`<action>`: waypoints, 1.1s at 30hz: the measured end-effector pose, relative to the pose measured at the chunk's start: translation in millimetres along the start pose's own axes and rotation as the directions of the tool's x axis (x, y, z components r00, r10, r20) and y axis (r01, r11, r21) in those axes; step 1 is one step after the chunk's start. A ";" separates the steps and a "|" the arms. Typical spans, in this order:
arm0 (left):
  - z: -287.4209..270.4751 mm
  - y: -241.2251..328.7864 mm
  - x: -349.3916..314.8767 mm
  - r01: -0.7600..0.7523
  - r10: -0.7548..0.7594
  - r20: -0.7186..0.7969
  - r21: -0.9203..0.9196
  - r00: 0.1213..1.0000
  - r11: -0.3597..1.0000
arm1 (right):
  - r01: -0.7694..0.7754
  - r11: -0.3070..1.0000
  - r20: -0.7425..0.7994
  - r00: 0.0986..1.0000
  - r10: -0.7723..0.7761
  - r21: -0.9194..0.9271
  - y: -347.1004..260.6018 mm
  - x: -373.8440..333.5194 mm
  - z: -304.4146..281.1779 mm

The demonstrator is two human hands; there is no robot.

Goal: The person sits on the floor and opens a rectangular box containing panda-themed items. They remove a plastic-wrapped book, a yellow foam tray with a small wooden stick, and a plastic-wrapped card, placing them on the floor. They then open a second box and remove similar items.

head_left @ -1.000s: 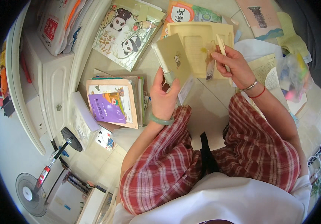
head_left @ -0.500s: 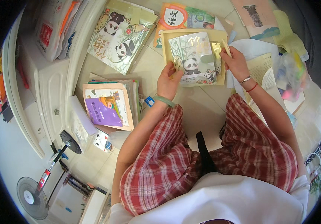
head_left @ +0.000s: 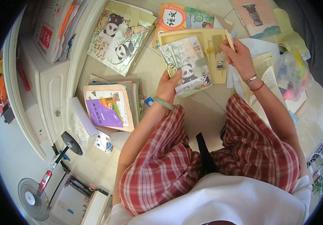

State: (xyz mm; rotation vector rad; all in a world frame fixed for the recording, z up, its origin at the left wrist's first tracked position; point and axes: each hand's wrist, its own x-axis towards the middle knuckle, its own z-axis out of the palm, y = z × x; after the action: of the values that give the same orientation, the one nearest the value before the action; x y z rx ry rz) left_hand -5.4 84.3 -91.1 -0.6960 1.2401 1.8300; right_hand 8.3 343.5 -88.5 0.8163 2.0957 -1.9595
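Note:
My left hand (head_left: 168,85), with a green bangle at the wrist, pinches the lower left edge of a panda-covered notebook (head_left: 188,74). The notebook tilts and overlaps a cream tray (head_left: 184,34) with moulded recesses. My right hand (head_left: 239,58) is closed at the tray's right rim, where a narrow cream edge stands up by the fingers. Beside those fingers, a slim clear panda-printed piece (head_left: 220,62) sits in a right-hand recess. At the upper left lies a larger glossy panda box (head_left: 120,39), apart from both hands.
An orange textbook (head_left: 184,18) lies behind the tray. To the left stands a book stack (head_left: 107,107) beside a white cabinet (head_left: 52,84). On the right are open printed pages (head_left: 263,71) and a clear plastic bag (head_left: 291,73). A fan (head_left: 32,197) stands at lower left.
My left hand has drawn the notebook down and left, tilting it and uncovering more of the tray's recesses. My right hand has shifted slightly right and up at the tray's rim.

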 end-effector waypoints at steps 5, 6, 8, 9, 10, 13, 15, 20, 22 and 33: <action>2.4 -4.7 -3.2 -0.028 0.029 0.055 -0.019 0.998 0.999 | -0.189 0.961 0.215 0.966 0.145 0.202 -41.2 -20.4 26.8; 4.9 -7.2 -4.1 -0.029 0.032 0.047 -0.063 0.998 0.998 | -0.223 0.955 0.275 0.947 0.165 0.196 -42.9 -22.9 30.7; 14.2 -10.2 -7.7 -0.032 0.037 0.031 -0.150 0.999 0.988 | -0.221 0.970 0.367 0.914 0.170 0.102 -35.4 -27.6 39.4; 16.8 -11.8 -8.8 -0.033 0.042 0.052 -0.165 0.998 0.986 | -0.217 0.975 0.412 0.894 0.176 0.054 -32.9 -30.1 41.5; 18.0 -12.9 -10.3 -0.034 0.047 0.070 -0.180 0.996 0.983 | -0.194 0.980 0.407 0.899 0.164 0.034 -33.9 -32.9 41.7; 22.1 -11.6 -14.1 -0.050 0.077 0.114 -0.220 0.991 0.974 | -0.151 0.978 0.299 0.949 0.102 0.146 -41.4 -45.0 47.7; 24.2 -11.0 -14.8 -0.058 0.081 0.107 -0.202 0.991 0.978 | -0.091 0.980 0.302 0.953 0.034 0.176 -37.1 -48.1 51.1; 21.4 -13.6 -11.8 -0.143 0.154 0.184 -0.076 0.971 0.987 | 0.050 0.998 0.322 0.946 -0.032 -0.049 -53.5 -55.4 47.5; 19.2 -12.6 -11.8 -0.135 0.147 0.186 -0.077 0.971 0.988 | 0.174 0.976 0.323 0.938 -0.123 -0.131 -51.2 -57.1 45.9; 33.2 -13.8 -27.7 -0.142 0.165 0.118 -0.182 0.979 0.973 | 0.353 0.879 0.302 0.917 -0.259 -0.320 -66.3 -66.8 46.5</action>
State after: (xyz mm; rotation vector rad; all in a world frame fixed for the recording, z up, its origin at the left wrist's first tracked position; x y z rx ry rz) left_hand 20.7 109.3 -63.8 -0.5742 1.0828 2.0952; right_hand 20.6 280.8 -5.3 0.1561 2.4356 -1.6003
